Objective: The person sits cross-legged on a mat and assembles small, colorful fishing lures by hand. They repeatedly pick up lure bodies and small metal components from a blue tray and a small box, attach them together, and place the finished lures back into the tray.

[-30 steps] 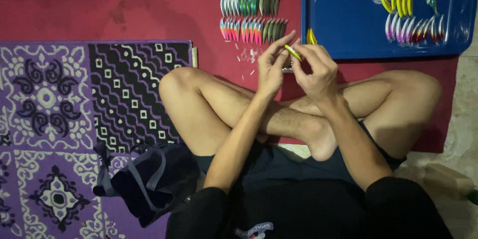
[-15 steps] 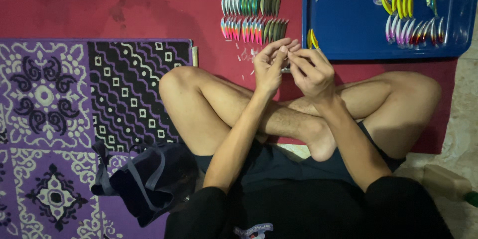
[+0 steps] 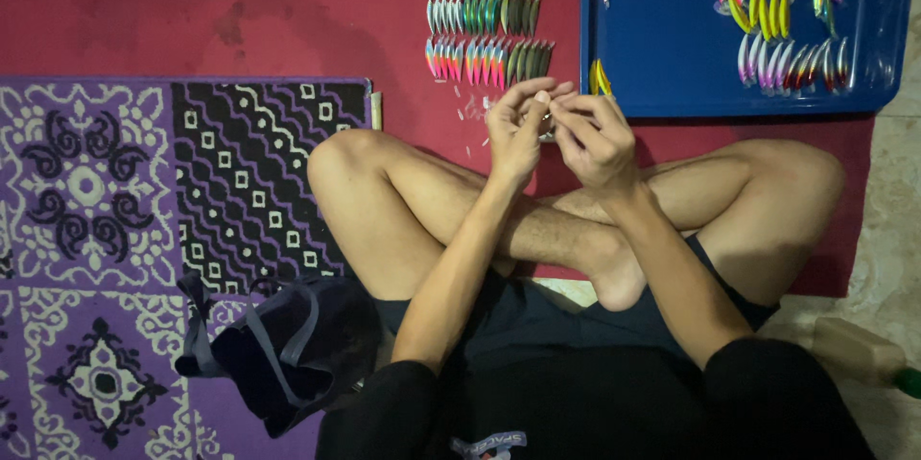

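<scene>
Sitting cross-legged on the red mat (image 3: 288, 9), the person is working a small object (image 3: 546, 124) between both hands, just above the crossed shins. The left hand (image 3: 516, 129) is curling its fingers in, thumb and forefinger meeting at the piece; the right hand (image 3: 593, 139) is pinching the same piece from the other side, so the two hands are touching. The object is almost wholly hidden; only a pale glint is showing, and I cannot tell what it is. Three neat rows of coloured fishing lures (image 3: 484, 17) are lying near the mat's far edge, just beyond the knuckles. A blue tray (image 3: 672, 67) at the far right corner is holding loose lures, pink, yellow and silver. A couple of yellow lures (image 3: 599, 77) are resting against the tray's near left corner. Risks, as judged: the grip is a fingertip one, so a slip could be dropping the piece among the pale scraps (image 3: 472, 110) on the mat. A forward lurch of either hand could be scattering the sorted rows. A dark bag (image 3: 288, 350) is sitting on the purple patterned rug (image 3: 96, 230), well apart.
</scene>
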